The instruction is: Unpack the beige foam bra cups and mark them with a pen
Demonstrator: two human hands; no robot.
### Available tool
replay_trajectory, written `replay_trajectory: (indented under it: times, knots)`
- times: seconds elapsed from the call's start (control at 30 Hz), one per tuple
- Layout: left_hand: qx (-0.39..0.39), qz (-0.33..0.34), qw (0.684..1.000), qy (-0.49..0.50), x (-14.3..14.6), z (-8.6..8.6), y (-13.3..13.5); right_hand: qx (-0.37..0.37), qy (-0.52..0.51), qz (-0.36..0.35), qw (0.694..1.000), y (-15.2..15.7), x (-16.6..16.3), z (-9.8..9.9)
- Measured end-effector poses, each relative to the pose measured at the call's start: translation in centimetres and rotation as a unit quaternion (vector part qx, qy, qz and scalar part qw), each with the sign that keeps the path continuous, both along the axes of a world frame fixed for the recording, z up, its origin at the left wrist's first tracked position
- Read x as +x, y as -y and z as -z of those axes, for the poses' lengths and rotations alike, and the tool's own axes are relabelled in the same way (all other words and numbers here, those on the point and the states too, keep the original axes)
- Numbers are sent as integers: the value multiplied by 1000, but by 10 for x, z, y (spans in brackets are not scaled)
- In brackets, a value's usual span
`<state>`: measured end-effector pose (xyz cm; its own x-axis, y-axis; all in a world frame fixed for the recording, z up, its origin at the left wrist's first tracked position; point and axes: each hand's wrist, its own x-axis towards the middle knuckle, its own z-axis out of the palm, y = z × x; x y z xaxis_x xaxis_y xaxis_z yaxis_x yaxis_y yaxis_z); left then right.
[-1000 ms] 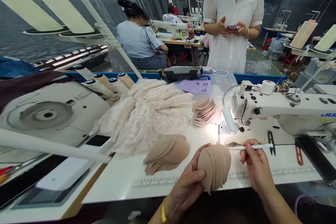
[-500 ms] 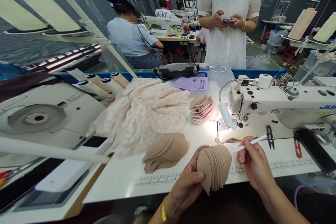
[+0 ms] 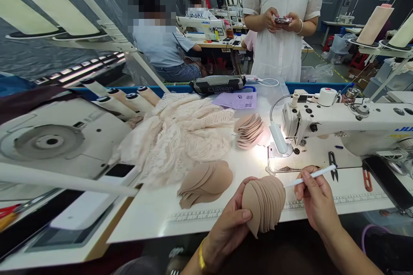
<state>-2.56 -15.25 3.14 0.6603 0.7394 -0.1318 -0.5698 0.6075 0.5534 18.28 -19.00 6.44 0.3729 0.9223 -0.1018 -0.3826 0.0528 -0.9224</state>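
Note:
My left hand (image 3: 234,219) grips a fanned stack of beige fabric cup pieces (image 3: 265,204), thumb on the front piece, above the table's front edge. In my right hand (image 3: 318,200) is a slim white pen (image 3: 311,176), pinched between thumb and fingers. Its left tip is at the right edge of the stack; whether it touches I cannot tell. Another pile of beige cup pieces (image 3: 206,182) lies on the table to the left. A further stack of pinkish cup pieces (image 3: 249,131) sits under the lamp light, left of the sewing machine (image 3: 348,122).
Cream lace fabric (image 3: 180,133) is heaped on the left of the table. Thread snips (image 3: 333,165), an orange-handled tool (image 3: 367,180) and a black phone (image 3: 387,182) lie at the right. A purple paper (image 3: 237,100) is at the back. A person in white (image 3: 282,43) stands beyond the table.
The pen and my right hand have shifted slightly right and up. My left hand keeps its hold on the stack. The camera view has moved a little.

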Motion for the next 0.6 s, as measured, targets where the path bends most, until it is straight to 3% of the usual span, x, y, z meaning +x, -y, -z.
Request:
replay_trajectory:
  times: [0.33, 0.47, 0.6]
  knots:
    - [7, 1, 1000, 6, -3, 3, 2, 11, 6, -9, 1000, 2, -1, 1]
    - [16, 10, 1000, 6, -1, -1, 2, 4, 0, -39, 999, 2, -5, 2]
    - [14, 6, 1000, 0, 0, -7, 2, 3, -33, -25, 999, 1, -4, -2]
